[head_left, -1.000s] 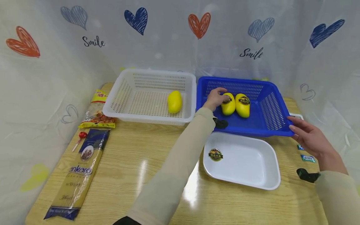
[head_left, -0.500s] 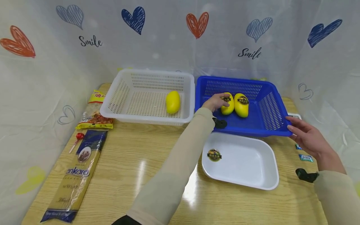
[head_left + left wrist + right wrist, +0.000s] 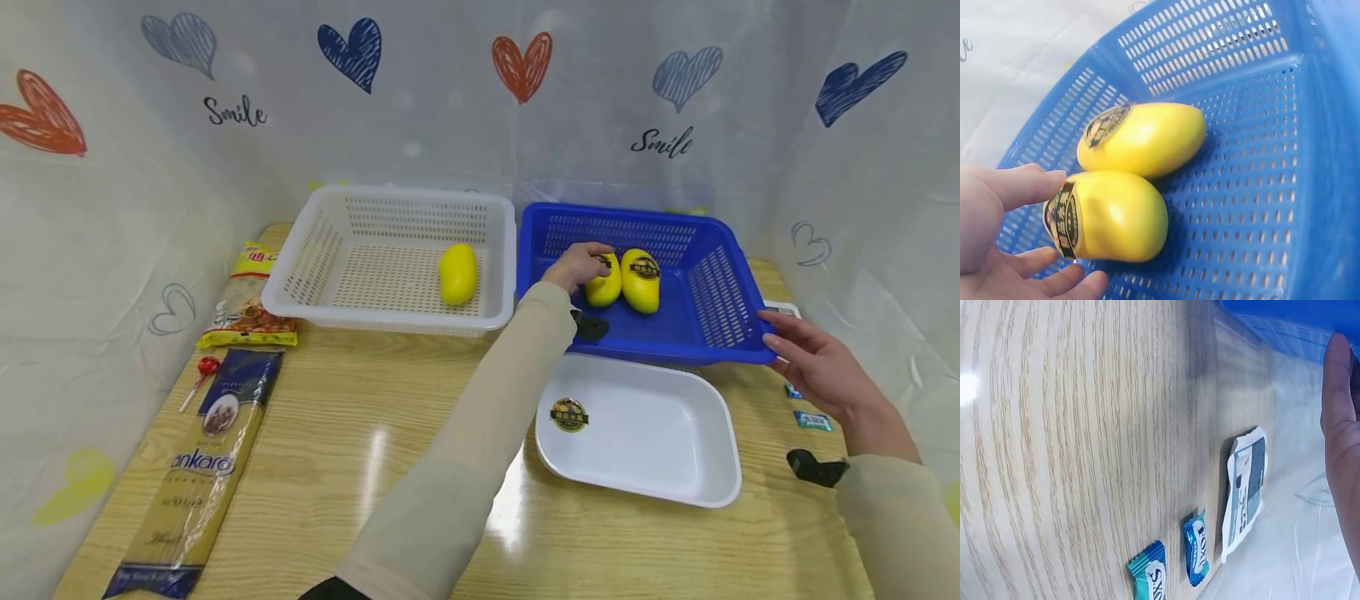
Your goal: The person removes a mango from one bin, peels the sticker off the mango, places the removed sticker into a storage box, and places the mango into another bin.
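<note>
Two yellow mangoes with dark round stickers lie side by side in a blue basket [image 3: 708,329]. At the left mango [image 3: 604,290] is my left hand [image 3: 576,268], with its thumb at the sticker. In the left wrist view, the other fingers [image 3: 1060,280] lie loosely below that mango [image 3: 1119,219], with a gap to it. The right mango [image 3: 641,287] touches its neighbour. My right hand [image 3: 828,371] holds the basket's right rim near the front corner; part of that grip is hidden.
A white basket [image 3: 300,275] holds another mango [image 3: 458,275]. A white tray [image 3: 652,442] with a sticker [image 3: 569,415] stands in front. Pasta [image 3: 198,475], a lollipop [image 3: 207,367] and a snack bag [image 3: 251,300] lie left; small wrapped packets [image 3: 1196,549] lie right.
My left hand stays at the left mango, its fingers shifting slightly over the sticker. My right hand keeps its place on the rim. The view turns slightly right.
</note>
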A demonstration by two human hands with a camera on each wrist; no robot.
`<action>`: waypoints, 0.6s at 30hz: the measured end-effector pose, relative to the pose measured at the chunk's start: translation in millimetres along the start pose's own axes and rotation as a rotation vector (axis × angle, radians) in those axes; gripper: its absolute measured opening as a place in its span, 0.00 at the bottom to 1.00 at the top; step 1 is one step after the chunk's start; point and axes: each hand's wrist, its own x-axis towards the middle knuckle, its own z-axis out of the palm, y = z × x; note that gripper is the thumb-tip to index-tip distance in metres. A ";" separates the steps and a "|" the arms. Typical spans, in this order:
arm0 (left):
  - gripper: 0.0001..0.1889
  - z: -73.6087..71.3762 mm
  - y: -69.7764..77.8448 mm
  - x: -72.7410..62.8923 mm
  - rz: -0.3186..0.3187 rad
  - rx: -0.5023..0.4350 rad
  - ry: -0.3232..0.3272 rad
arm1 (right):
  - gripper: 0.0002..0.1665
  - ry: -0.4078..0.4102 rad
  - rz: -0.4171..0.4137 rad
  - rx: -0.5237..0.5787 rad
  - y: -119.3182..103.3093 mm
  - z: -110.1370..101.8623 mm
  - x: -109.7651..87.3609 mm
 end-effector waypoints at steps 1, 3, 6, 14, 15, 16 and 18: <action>0.24 0.4 1.2 0.4 0.003 0.002 0.006 | 0.26 -0.002 -0.001 -0.006 0.0 0.4 0.0; 0.25 2.3 1.4 1.5 -0.005 0.016 0.016 | 0.26 -0.013 0.000 -0.015 0.1 0.8 0.6; 0.28 5.4 -3.7 3.4 -0.015 0.048 0.000 | 0.26 0.001 0.015 -0.065 0.7 1.7 1.1; 0.20 7.5 -6.7 4.8 -0.006 0.052 0.013 | 0.27 0.041 0.048 -0.150 -1.7 0.5 -0.3; 0.19 6.9 -6.5 4.3 -0.008 0.050 0.024 | 0.27 0.043 0.050 -0.152 -2.3 0.6 -0.6; 0.18 6.1 -6.1 3.2 -0.008 0.059 0.038 | 0.26 0.044 0.051 -0.150 -3.0 0.7 -0.8; 0.18 4.5 -4.5 1.1 -0.008 0.067 0.067 | 0.26 0.045 0.053 -0.148 -4.3 0.7 -1.0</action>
